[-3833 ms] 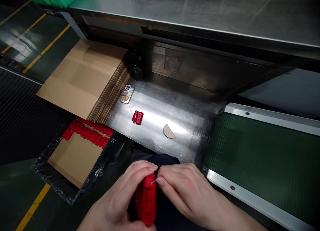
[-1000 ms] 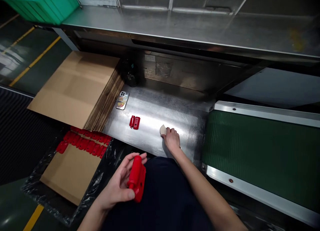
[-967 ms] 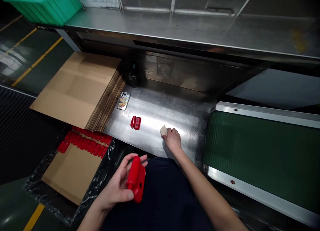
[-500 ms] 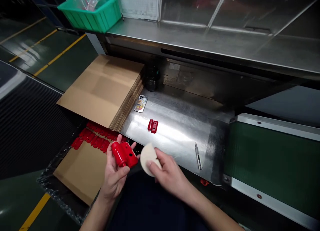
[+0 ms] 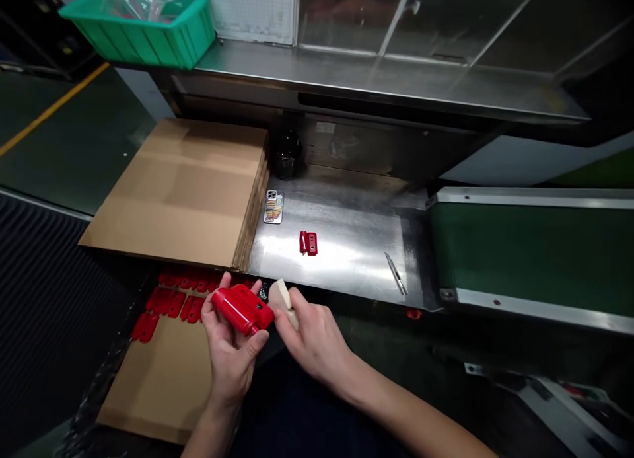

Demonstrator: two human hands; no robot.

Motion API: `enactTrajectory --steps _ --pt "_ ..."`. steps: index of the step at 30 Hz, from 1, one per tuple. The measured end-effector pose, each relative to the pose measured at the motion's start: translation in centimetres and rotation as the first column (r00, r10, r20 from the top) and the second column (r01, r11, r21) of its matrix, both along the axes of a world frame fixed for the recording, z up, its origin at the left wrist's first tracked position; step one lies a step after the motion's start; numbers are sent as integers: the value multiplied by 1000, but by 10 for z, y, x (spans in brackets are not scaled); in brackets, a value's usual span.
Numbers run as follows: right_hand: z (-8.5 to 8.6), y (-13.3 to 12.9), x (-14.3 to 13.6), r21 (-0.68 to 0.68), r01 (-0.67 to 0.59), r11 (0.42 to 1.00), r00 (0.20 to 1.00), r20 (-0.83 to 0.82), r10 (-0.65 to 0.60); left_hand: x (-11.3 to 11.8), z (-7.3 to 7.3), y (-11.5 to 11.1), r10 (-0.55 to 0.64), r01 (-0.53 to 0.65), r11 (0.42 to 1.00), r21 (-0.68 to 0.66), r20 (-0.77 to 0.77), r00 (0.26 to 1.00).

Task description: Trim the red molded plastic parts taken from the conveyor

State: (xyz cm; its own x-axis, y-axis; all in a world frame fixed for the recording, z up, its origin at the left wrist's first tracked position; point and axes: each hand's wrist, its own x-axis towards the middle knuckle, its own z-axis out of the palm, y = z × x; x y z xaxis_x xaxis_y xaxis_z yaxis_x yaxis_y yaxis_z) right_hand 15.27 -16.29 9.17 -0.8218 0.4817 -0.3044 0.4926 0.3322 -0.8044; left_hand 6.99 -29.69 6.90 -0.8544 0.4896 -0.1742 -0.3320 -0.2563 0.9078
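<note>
Benchtop (image 5: 347, 213), red part (image 5: 235, 310) in left grip (image 5: 230, 359), pad (image 5: 280, 297) in right grip (image 5: 317, 339)

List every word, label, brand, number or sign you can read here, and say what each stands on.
No text can be read.
Gridded sheet, top: any print is too small.
Pale label on the back panel: too small and blurred.
Phone: drawings on its case, no legible words.
Red part in the left hand: no legible marking.

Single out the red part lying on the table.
The red part nearest the phone; another is in the left hand; others lie on the lower cardboard.
</note>
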Motion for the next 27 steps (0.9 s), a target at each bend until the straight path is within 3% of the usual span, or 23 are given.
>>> enactTrajectory --steps 4,10,16,23,25,27 --pt "11 -14 0 16 87 996 996 7 -87 -5 -1 -12 -48 46 998 42 46 998" --pt "20 -35 -3 54 70 996 997 21 -71 -7 -7 -18 -56 55 998 18 72 996" --pt "13 -43 -4 139 87 987 994 60 -96 -1 -16 -22 -54 53 998 24 42 998" --pt "14 -54 -13 185 -20 982 996 94 3 -3 -30 -35 -22 22 1000 -1 69 997" --pt "8 -51 -13 192 -42 980 992 127 17 -2 -29 -36 -30 30 1000 9 70 997" --pt "-10 -39 -12 206 -41 978 982 189 1 3 -26 -37 -26 23 999 39 90 996"
